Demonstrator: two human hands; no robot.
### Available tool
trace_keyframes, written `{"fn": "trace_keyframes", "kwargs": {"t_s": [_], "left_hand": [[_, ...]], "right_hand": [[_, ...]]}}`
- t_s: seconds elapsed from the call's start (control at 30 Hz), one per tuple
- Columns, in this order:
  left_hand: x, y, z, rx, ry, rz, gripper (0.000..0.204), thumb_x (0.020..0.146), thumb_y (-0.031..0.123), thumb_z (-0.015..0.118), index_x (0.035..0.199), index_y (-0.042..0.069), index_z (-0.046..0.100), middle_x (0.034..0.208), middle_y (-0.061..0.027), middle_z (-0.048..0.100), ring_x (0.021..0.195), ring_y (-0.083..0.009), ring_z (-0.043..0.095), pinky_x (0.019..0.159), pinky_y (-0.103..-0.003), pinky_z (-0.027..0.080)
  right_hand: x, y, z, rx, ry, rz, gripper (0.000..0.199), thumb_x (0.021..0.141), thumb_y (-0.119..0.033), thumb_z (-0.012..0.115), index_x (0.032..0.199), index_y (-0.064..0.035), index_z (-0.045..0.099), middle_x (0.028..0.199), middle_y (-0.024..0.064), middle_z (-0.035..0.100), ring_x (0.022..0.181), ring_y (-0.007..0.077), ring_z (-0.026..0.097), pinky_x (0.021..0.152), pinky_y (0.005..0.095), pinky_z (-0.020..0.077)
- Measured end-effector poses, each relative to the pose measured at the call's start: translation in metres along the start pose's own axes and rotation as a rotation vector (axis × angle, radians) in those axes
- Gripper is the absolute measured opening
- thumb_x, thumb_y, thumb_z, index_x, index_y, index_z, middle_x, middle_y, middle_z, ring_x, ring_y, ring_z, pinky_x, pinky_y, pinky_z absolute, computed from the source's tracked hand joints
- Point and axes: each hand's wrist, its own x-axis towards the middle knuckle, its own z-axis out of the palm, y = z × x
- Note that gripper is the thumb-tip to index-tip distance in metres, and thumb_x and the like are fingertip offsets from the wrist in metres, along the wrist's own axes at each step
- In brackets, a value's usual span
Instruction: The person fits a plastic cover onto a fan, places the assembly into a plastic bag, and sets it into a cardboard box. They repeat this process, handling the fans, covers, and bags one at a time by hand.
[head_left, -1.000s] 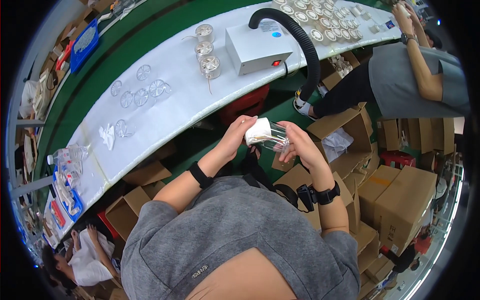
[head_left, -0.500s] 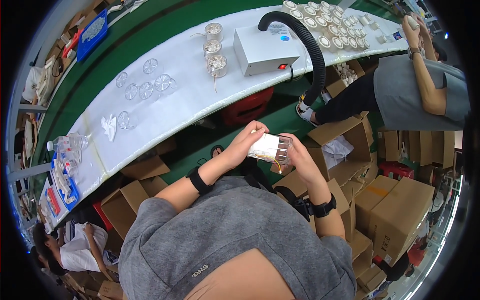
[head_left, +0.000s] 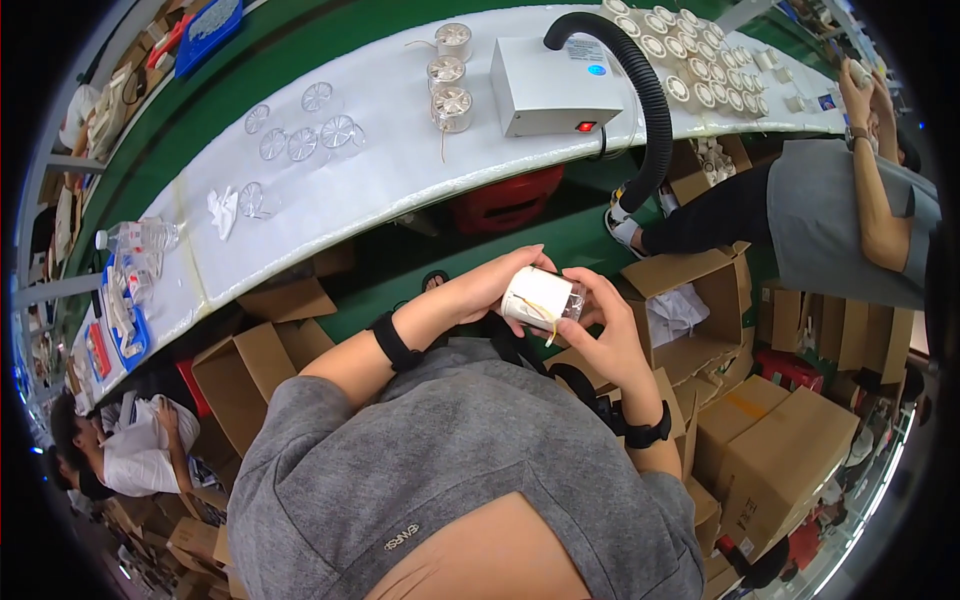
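Observation:
My left hand [head_left: 492, 282] and my right hand [head_left: 608, 335] together hold a small white cylinder [head_left: 536, 297] with a clear plastic end and a thin yellow wire hanging from it, in front of my chest. The left fingers wrap its white end, the right fingers pinch the clear end. Both wrists wear black bands. On the white padded workbench [head_left: 400, 170] above lie several clear round fan-like parts [head_left: 300, 140] and three finished cylinders [head_left: 447, 75].
A white box with a red switch [head_left: 555, 90] sits on the bench, a black corrugated hose [head_left: 645, 100] arching from it. Many round parts [head_left: 700, 60] lie at right. A seated person in grey [head_left: 840, 220] works at right. Open cardboard boxes [head_left: 770, 450] crowd the floor.
Both hands with the cylinder shifted slightly lower and right in view as my head moved; the grip stays the same, the cylinder turned a little.

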Motion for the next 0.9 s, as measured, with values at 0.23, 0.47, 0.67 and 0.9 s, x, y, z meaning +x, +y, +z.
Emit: {"fn": "trace_keyframes", "kwargs": {"t_s": [0.23, 0.47, 0.67, 0.9], "left_hand": [[-0.007, 0.007, 0.019, 0.097, 0.025, 0.116, 0.043, 0.086, 0.045, 0.023, 0.100, 0.007, 0.038, 0.076, -0.0091, 0.054, 0.051, -0.0160, 0.056, 0.037, -0.020, 0.043], [-0.001, 0.004, 0.028, 0.171, 0.089, 0.213, 0.042, 0.087, 0.042, 0.022, 0.102, 0.006, 0.037, 0.076, -0.0101, 0.053, 0.047, -0.0146, 0.053, 0.036, -0.020, 0.041], [0.008, -0.005, 0.033, 0.313, 0.222, 0.353, 0.041, 0.089, 0.037, 0.021, 0.105, 0.005, 0.040, 0.085, -0.0086, 0.054, 0.071, -0.0124, 0.055, 0.057, -0.023, 0.045], [0.011, -0.005, 0.042, 0.403, 0.266, 0.515, 0.045, 0.089, 0.037, 0.020, 0.111, 0.003, 0.039, 0.105, -0.0121, 0.049, 0.094, -0.0172, 0.048, 0.081, -0.029, 0.037]], "right_hand": [[0.002, -0.002, -0.012, 0.143, -0.020, 0.013, 0.051, 0.067, -0.009, 0.062, 0.112, -0.0012, 0.042, 0.103, 0.0080, 0.045, 0.095, 0.0158, 0.048, 0.065, 0.0225, 0.0441], [0.003, 0.001, -0.025, 0.074, -0.050, -0.068, 0.053, 0.066, -0.007, 0.063, 0.113, 0.0007, 0.041, 0.102, 0.0074, 0.043, 0.096, 0.0155, 0.048, 0.068, 0.0223, 0.0433], [0.003, 0.005, -0.032, 0.077, -0.071, -0.089, 0.053, 0.066, -0.007, 0.063, 0.113, 0.0007, 0.041, 0.103, 0.0073, 0.043, 0.094, 0.0149, 0.048, 0.069, 0.0223, 0.0432], [0.004, 0.004, -0.037, 0.014, -0.048, -0.159, 0.054, 0.065, -0.008, 0.064, 0.113, 0.0017, 0.041, 0.104, 0.0107, 0.044, 0.092, 0.0174, 0.049, 0.070, 0.0240, 0.0433]]}}
